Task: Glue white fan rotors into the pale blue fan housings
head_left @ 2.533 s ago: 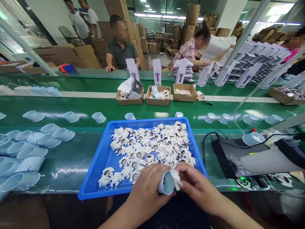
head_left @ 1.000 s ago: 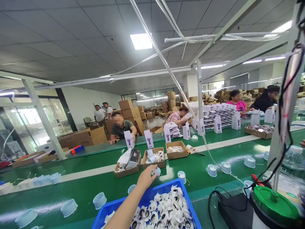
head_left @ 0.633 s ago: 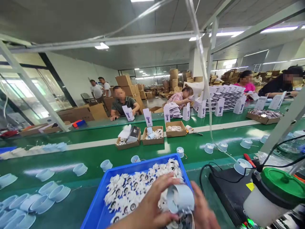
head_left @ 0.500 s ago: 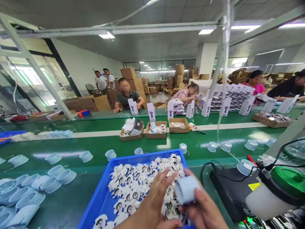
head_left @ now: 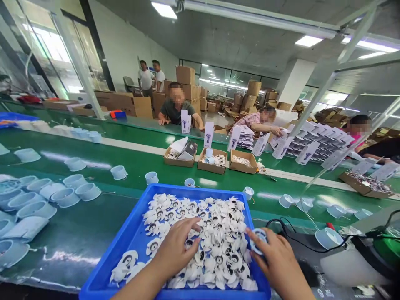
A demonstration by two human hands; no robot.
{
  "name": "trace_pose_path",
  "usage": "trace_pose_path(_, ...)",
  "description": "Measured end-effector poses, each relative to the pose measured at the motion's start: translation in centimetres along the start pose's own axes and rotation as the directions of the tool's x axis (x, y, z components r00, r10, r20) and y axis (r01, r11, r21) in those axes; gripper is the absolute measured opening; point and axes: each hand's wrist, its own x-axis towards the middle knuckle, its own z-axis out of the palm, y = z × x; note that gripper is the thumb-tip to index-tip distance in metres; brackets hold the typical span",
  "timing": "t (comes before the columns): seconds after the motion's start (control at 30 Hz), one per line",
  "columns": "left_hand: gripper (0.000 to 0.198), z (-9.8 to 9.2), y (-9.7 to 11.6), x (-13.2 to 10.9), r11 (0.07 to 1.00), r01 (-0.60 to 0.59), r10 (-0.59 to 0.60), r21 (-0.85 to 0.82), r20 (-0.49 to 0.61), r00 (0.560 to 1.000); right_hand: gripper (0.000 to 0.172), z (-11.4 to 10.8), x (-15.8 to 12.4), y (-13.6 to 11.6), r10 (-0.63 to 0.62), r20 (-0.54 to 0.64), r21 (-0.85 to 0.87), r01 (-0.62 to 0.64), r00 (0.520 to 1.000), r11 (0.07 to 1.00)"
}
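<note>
A blue plastic tray (head_left: pixel 175 190) sits directly in front of me, heaped with small white moulded parts (head_left: pixel 215 246) that each have a dark round centre. My left hand (head_left: pixel 176 248) hangs over the pile with its fingers apart, touching the white parts or just above them, and holds nothing. My right hand (head_left: pixel 276 260) is at the tray's right edge, gripping a pale blue plastic cup (head_left: pixel 258 241) with its open end turned toward me.
Several pale blue cups (head_left: pixel 36 210) stand on the green conveyor belt (head_left: pixel 93 221) to my left. Cardboard trays of parts (head_left: pixel 212 168) sit beyond the blue tray. A black device (head_left: pixel 300 246) with cables lies to my right. Co-workers sit across the belt.
The view has tilted and swung down from the ceiling toward the tray. My hands have moved apart, the cup now in my right hand alone, and my left hand has dropped over the white parts.
</note>
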Motion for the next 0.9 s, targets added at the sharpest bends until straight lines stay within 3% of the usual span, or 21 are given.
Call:
trace_pose_path(0.07,0.04,0.0,0.1,0.0,1.0,-0.012,0.012,-0.003,0.009,1.0,0.048,-1.7,0.0,-0.2,-0.094,-0.127,-0.043,0.089,0.987,0.995)
trace_pose_path(0.13,0.039,0.0,0.0,0.0,1.0,0.002,-0.002,-0.002,0.007,1.0,0.052,-2.7,-0.4,-0.1,-0.148,-0.316,0.035,0.167,0.937,0.985)
trace_pose_path(0.2,0.036,0.0,-0.1,-0.1,1.0,0.02,-0.02,-0.005,0.019,1.0,0.055,-2.3,-1.2,0.3,-0.088,-0.452,0.212,0.203,0.888,0.956)
trace_pose_path(0.27,0.033,0.0,-0.2,0.0,0.999,0.031,-0.03,-0.012,0.056,0.998,0.057,-0.8,-2.1,0.4,0.097,-0.456,0.489,0.157,0.885,0.858)
trace_pose_path(0.33,0.032,0.1,-0.1,0.1,1.0,0.025,-0.023,-0.019,0.102,0.994,0.06,0.8,-2.9,-0.1,0.331,-0.333,0.782,0.063,0.883,0.62)
trace_pose_path(0.43,0.033,0.1,0.0,0.2,1.0,-0.017,0.019,-0.014,0.129,0.991,0.07,2.2,-3.5,-2.1,0.514,-0.04,0.993,-0.025,0.857,0.119)
trace_pose_path(0.53,0.041,-0.1,1.0,0.1,0.996,-0.08,0.085,-0.043,0.126,0.988,0.076,2.2,-3.5,-4.7,0.422,0.269,0.951,-0.169,0.866,-0.258)
trace_pose_path(0.6,0.051,-0.3,2.3,0.0,0.987,-0.13,0.143,-0.098,0.147,0.979,0.074,2.2,-3.2,-6.3,0.285,0.424,0.869,-0.297,0.86,-0.397)
trace_pose_path(0.67,0.069,-0.3,4.0,-0.3,0.968,-0.187,0.218,-0.169,0.189,0.957,0.066,2.5,-3.0,-7.6,0.168,0.521,0.794,-0.403,0.837,-0.456)
trace_pose_path(0.77,0.096,0.3,6.4,-0.6,0.936,-0.229,0.293,-0.269,0.23,0.928,0.055,3.6,-2.9,-9.0,0.034,0.614,0.715,-0.537,0.789,-0.448)
trace_pose_path(0.83,0.088,0.9,7.4,-0.8,0.923,-0.213,0.289,-0.32,0.211,0.934,0.056,4.3,-3.3,-9.3,-0.002,0.642,0.711,-0.596,0.767,-0.373)
trace_pose_path(0.9,0.074,1.4,7.8,-0.9,0.917,-0.199,0.269,-0.346,0.168,0.948,0.057,4.2,-4.2,-8.5,0.108,0.559,0.825,-0.537,0.822,-0.175)
